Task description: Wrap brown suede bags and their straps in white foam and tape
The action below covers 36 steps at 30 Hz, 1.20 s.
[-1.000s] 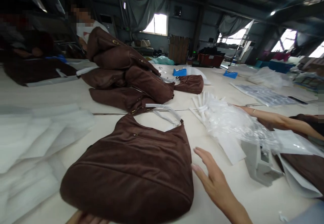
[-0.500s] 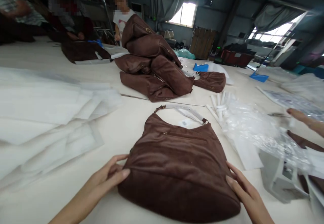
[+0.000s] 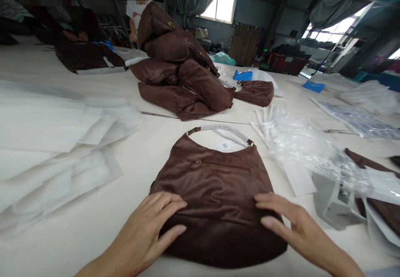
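A brown handbag (image 3: pixel 218 189) lies flat on the pale table (image 3: pixel 125 193), its base toward me. Its strap (image 3: pixel 223 128) is wrapped in white material and curves away at the far end, with a white tag (image 3: pixel 224 145) inside the loop. A zip pocket (image 3: pixel 223 165) runs across the upper face. My left hand (image 3: pixel 156 222) rests on the bag's lower left side, fingers apart. On the lower right side lies my right hand (image 3: pixel 284 218), thumb and fingers spread, touching the bag.
Several brown bags (image 3: pixel 187 76) are piled beyond. White sheets (image 3: pixel 56 139) cover the left side. Clear plastic wrap (image 3: pixel 312 152) and a grey-white stand (image 3: pixel 337 202) lie at right. Blue pieces (image 3: pixel 313 86) sit farther back. Co-workers (image 3: pixel 137 10) are across the table.
Both my hands have moved from the bag's side edges inward onto its face. The bag looks flatter. Another person's hand at the right has left the view.
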{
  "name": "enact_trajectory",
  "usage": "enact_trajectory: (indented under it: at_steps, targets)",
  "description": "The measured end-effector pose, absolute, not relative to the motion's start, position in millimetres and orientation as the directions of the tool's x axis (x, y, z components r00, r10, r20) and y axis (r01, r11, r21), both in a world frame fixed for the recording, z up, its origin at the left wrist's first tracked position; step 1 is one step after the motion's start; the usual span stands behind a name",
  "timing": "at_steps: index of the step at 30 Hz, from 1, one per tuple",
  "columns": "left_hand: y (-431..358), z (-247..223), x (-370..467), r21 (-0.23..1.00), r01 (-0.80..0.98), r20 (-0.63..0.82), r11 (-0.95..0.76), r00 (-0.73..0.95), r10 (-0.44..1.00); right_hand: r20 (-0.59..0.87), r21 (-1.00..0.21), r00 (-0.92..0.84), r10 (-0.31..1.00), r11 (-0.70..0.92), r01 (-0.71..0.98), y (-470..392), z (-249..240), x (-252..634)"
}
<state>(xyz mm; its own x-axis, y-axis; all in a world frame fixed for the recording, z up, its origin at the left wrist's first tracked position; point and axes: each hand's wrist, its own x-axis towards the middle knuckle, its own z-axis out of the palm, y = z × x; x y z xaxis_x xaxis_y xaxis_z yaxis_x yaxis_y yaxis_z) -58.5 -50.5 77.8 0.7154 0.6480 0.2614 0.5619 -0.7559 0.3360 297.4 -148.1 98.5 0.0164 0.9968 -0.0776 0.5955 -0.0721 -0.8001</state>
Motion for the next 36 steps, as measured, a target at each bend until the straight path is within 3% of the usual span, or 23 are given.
enact_trajectory:
  at_steps: [4,7,10,19,23,26,29,33,36]
  targets:
    - [-48.3,80.2,-55.5,0.281,0.543,0.31,-0.791,0.729,0.61,0.148,-0.655,0.023,0.989,0.08,0.751,-53.0,105.6,305.2]
    - [-43.7,87.5,-55.3,0.266,0.518,0.304,-0.813,0.755,0.581,0.185,-0.53,0.049,0.982,0.057,0.846,14.7,95.0,299.2]
    - [-32.4,95.4,-56.5,0.29,0.505,0.281,-0.813,0.767,0.577,0.21,-0.514,0.057,0.976,0.06,0.856,50.7,80.5,293.6]
    - [47.4,124.1,-10.2,0.399,0.484,0.303,-0.779,0.732,0.61,0.113,-0.477,-0.125,0.986,0.164,0.864,58.1,49.1,310.8]
    - [78.7,107.5,58.5,0.428,0.472,0.178,-0.771,0.792,0.584,0.078,-0.492,-0.204,0.976,0.216,0.844,38.2,46.2,314.4]
    - [85.1,80.9,101.7,0.382,0.528,-0.037,-0.758,0.829,0.558,0.212,-0.548,-0.045,0.976,0.157,0.822,10.8,40.3,319.5]
    - [84.0,59.1,118.9,0.371,0.569,-0.176,-0.734,0.819,0.546,0.271,-0.649,0.305,0.913,-0.061,0.758,-30.9,26.4,327.6]
    - [83.6,48.2,113.4,0.401,0.542,-0.156,-0.738,0.835,0.528,-0.046,-0.826,0.572,0.819,-0.353,0.439,-89.4,9.9,320.4]
    - [87.8,47.9,101.9,0.404,0.487,-0.172,-0.774,0.872,0.459,-0.157,-0.891,0.631,0.759,-0.385,0.241,-117.4,5.6,289.4]
